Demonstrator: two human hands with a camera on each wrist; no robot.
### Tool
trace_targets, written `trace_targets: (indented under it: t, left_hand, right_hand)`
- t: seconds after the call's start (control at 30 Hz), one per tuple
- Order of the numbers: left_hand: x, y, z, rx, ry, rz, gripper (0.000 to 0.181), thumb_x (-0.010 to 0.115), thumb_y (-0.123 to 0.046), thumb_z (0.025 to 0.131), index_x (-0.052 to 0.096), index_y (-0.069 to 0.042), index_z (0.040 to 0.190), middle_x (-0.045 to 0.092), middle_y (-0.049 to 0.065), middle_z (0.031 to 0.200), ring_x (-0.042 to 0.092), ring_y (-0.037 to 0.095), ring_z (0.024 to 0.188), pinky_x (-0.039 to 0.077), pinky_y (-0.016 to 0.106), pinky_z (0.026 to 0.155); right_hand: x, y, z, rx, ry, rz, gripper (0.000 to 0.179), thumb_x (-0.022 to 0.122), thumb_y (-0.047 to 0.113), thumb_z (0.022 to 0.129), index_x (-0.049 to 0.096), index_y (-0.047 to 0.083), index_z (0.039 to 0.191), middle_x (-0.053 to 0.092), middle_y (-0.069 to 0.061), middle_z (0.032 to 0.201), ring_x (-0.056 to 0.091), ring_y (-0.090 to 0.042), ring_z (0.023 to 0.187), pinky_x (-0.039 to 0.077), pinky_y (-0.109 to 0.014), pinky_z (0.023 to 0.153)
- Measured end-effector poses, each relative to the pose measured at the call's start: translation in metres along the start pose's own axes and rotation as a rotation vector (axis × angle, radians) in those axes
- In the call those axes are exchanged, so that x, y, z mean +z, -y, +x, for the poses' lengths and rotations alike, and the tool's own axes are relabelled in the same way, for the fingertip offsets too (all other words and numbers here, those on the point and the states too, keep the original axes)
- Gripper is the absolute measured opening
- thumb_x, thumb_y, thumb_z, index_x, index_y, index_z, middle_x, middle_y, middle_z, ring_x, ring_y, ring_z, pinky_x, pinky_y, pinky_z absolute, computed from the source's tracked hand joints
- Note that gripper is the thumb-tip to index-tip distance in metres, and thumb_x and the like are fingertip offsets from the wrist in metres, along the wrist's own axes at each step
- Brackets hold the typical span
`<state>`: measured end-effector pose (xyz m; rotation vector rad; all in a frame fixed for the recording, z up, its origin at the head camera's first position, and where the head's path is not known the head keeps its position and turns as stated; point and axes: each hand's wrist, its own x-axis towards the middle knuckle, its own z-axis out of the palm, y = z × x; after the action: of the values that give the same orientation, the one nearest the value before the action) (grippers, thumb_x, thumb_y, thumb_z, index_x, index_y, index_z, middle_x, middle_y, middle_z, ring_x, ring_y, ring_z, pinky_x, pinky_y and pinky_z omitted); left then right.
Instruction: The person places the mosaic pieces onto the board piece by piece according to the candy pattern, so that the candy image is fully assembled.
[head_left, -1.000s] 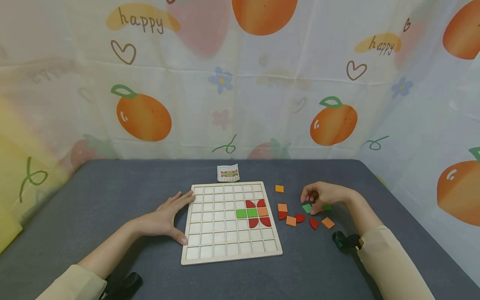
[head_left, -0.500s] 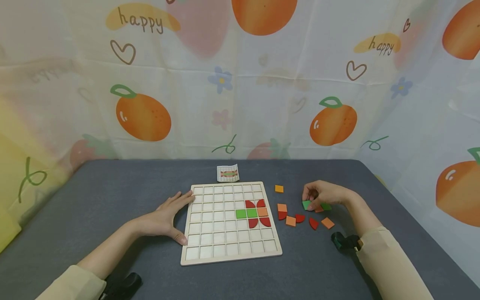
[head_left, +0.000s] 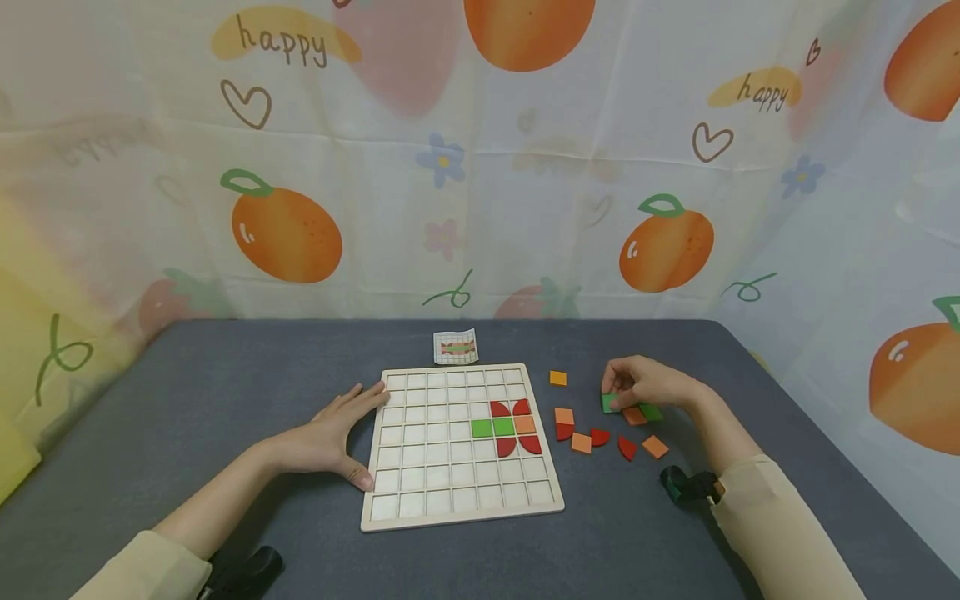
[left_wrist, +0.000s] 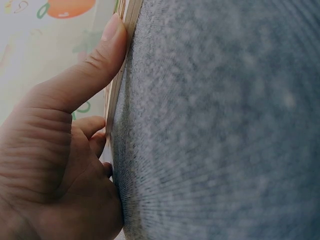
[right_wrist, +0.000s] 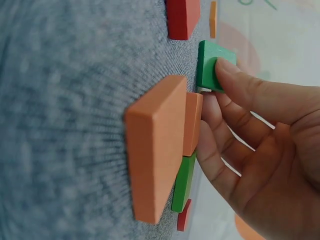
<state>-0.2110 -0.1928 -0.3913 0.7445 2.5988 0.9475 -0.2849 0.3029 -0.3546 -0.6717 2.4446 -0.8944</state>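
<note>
A white gridded wooden board [head_left: 427,477] lies mid-table, holding red quarter-circle tiles, two green squares and an orange square at its right side. My left hand [head_left: 324,437] rests along the board's left edge, thumb and fingers spread; in the left wrist view the thumb [left_wrist: 102,62] touches the board's side. Right of the board, my right hand [head_left: 651,382] pinches a green square tile [right_wrist: 207,67] between thumb and fingers. Just beside that hand lie an orange square tile [head_left: 634,415] and another green tile [head_left: 651,412].
Loose on the dark table [head_left: 300,542] are orange squares [head_left: 581,442], red quarter-circles [head_left: 627,447] and a yellow-orange tile [head_left: 558,378]. A small pattern card [head_left: 456,347] lies behind the board. A printed cloth [head_left: 480,208] hangs beyond the table.
My right hand has shifted slightly up and left with the green tile, uncovering more of the orange and green tiles beside it. My left hand stays on the board's edge.
</note>
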Motion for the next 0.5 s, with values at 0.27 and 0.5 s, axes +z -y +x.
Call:
trace_targets:
  t: [0.27,0.5]
  left_hand:
    - [0.000,0.000,0.000,-0.006,0.002,0.004,0.122,0.091,-0.044,0.062,0.024,-0.005,0.157,0.010,0.018,0.168,-0.002,0.051,0.152,0.005,0.081,0.107]
    - [0.000,0.000,0.000,-0.009,0.005,0.002,0.123,0.091,-0.044,0.062,0.023,-0.005,0.157,0.009,0.017,0.168,-0.002,0.051,0.152,0.004,0.081,0.107]
  right_hand:
    - [0.001,0.004,0.000,0.007,-0.039,0.017,0.020,0.063,0.009,0.095,0.062,0.001,0.113,0.063,-0.013,0.097,0.057,-0.021,0.085,0.053,-0.033,0.079]
    - [0.004,0.014,0.003,-0.017,-0.063,0.012,0.022,0.060,0.011,0.097,0.065,0.005,0.118,0.065,-0.014,0.107,0.058,-0.021,0.091,0.055,-0.034,0.084]
